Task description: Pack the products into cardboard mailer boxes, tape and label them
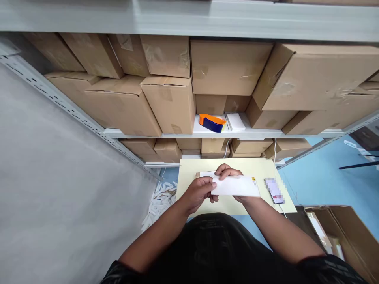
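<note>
Both hands hold a flat white envelope-like packet [237, 185] over a pale yellow table [204, 169]. My left hand [199, 192] pinches its left end, fingers closed round the edge. My right hand [228, 172] wraps over the top edge from behind, most of it hidden under the packet. A small yellow mark shows near the packet's right end. A brown flat piece [197, 174] lies on the table just beyond my left hand.
A phone [274, 190] on a white cable lies at the table's right. Metal shelving behind carries many cardboard boxes [168, 102], an orange-and-blue tape dispenser [212, 122] and a small white box [235, 121]. White paper strips [160, 199] litter the floor left. An open carton [343, 232] stands right.
</note>
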Demonstrator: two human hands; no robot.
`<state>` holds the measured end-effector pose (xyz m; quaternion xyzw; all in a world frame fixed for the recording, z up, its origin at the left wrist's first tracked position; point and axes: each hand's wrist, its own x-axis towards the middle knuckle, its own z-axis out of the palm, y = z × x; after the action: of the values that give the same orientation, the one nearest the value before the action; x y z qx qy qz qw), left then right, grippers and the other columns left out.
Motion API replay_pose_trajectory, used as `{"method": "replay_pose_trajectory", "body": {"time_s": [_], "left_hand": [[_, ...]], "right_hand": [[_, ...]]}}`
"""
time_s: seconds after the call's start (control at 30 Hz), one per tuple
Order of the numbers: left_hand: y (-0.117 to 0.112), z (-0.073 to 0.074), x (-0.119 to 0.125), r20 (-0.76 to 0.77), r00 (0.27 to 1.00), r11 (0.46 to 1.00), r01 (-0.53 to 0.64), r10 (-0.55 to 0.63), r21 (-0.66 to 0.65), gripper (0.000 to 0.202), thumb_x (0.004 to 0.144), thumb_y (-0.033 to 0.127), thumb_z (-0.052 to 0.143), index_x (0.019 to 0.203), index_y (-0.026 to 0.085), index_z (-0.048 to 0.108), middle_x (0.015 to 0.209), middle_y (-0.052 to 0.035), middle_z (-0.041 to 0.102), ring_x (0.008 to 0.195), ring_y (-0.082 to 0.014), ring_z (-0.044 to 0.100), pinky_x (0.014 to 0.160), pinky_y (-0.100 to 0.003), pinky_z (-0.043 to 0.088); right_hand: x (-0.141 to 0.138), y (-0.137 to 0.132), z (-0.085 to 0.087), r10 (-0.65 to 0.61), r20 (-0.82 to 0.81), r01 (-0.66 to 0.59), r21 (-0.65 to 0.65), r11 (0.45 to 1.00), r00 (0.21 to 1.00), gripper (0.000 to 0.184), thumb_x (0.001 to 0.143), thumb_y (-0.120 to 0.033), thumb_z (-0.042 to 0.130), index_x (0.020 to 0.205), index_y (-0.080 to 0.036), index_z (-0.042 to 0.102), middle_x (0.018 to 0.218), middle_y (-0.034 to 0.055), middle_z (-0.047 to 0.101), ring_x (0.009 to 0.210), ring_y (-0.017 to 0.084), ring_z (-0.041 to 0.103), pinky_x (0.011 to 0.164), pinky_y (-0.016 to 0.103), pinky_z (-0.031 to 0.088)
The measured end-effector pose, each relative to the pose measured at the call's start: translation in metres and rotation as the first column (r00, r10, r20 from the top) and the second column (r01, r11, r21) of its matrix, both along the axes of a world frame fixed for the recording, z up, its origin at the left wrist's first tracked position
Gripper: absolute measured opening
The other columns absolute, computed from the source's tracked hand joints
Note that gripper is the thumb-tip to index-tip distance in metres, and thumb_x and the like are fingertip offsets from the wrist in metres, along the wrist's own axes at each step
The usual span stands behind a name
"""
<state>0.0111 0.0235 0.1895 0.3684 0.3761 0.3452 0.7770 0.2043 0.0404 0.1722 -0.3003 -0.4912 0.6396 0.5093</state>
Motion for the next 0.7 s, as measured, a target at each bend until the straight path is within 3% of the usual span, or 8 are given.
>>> {"method": "replay_pose_trajectory", "body": {"time_s": [0.1,0.17,0.3,0.4,0.5,0.6,0.7], "left_hand": [[-0.003,0.006,0.000,-0.078,0.994,0.982,-0.062,0.077,0.178,0.040,0.078,0.053,0.080,0.079,0.015,0.066,0.066,-0.0031,0.066,0.060,-0.0148,0.061,0.060,-0.027,0.047],[-0.003,0.010,0.001,-0.148,0.978,0.951,-0.101,0.149,0.291,0.041,0.081,0.056,0.077,0.076,0.016,0.067,0.065,-0.0018,0.065,0.060,-0.0141,0.060,0.062,-0.026,0.047],[-0.005,0.016,0.005,-0.220,0.943,0.916,-0.157,0.250,0.370,0.042,0.083,0.058,0.074,0.074,0.018,0.066,0.062,0.0005,0.063,0.060,-0.0136,0.059,0.060,-0.025,0.046],[-0.011,0.022,0.009,-0.209,0.942,0.900,-0.159,0.261,0.405,0.036,0.084,0.053,0.073,0.076,0.018,0.068,0.066,-0.0001,0.066,0.063,-0.0140,0.061,0.063,-0.026,0.049],[-0.014,0.029,0.010,-0.177,0.949,0.891,-0.164,0.259,0.424,0.027,0.084,0.044,0.073,0.080,0.018,0.071,0.071,-0.0009,0.068,0.067,-0.0147,0.062,0.067,-0.027,0.050],[-0.012,0.036,0.007,-0.139,0.943,0.885,-0.224,0.302,0.408,0.018,0.082,0.036,0.071,0.083,0.018,0.071,0.073,-0.0013,0.068,0.069,-0.0148,0.062,0.068,-0.028,0.051],[-0.009,0.040,0.003,-0.125,0.943,0.890,-0.240,0.309,0.389,0.016,0.080,0.033,0.069,0.081,0.017,0.071,0.071,-0.0020,0.068,0.066,-0.0144,0.062,0.065,-0.028,0.050]], "right_hand": [[-0.008,-0.010,0.006,0.013,-0.017,-0.016,-0.133,0.991,1.000,0.059,0.076,-0.065,0.078,0.121,-0.029,0.070,0.111,0.0088,0.069,0.096,0.028,0.067,0.074,0.042,0.058],[-0.012,-0.020,0.008,0.014,0.011,-0.012,-0.176,0.984,1.000,0.059,0.076,-0.056,0.082,0.127,-0.028,0.067,0.105,0.0073,0.073,0.095,0.028,0.069,0.079,0.044,0.058],[-0.018,-0.035,0.008,0.033,0.025,-0.030,-0.090,0.995,0.999,0.061,0.069,-0.052,0.088,0.119,-0.024,0.069,0.097,0.0057,0.074,0.095,0.028,0.069,0.084,0.044,0.057],[-0.021,-0.037,0.012,-0.162,0.034,0.165,-0.109,0.980,0.986,0.049,0.077,-0.053,0.082,0.114,-0.023,0.068,0.099,0.0057,0.074,0.093,0.026,0.067,0.080,0.039,0.057],[-0.021,-0.036,0.022,-0.352,0.044,0.353,-0.211,0.912,0.935,0.037,0.081,-0.047,0.080,0.103,-0.020,0.069,0.096,0.0062,0.073,0.081,0.022,0.065,0.065,0.033,0.054],[-0.016,-0.039,0.034,-0.324,0.038,0.321,-0.280,0.905,0.945,0.034,0.077,-0.043,0.083,0.097,-0.018,0.069,0.085,0.0053,0.071,0.068,0.019,0.061,0.050,0.028,0.047],[-0.012,-0.045,0.041,-0.278,0.040,0.277,-0.288,0.917,0.960,0.032,0.076,-0.041,0.083,0.093,-0.018,0.070,0.081,0.0047,0.069,0.064,0.018,0.059,0.046,0.028,0.045]]}}
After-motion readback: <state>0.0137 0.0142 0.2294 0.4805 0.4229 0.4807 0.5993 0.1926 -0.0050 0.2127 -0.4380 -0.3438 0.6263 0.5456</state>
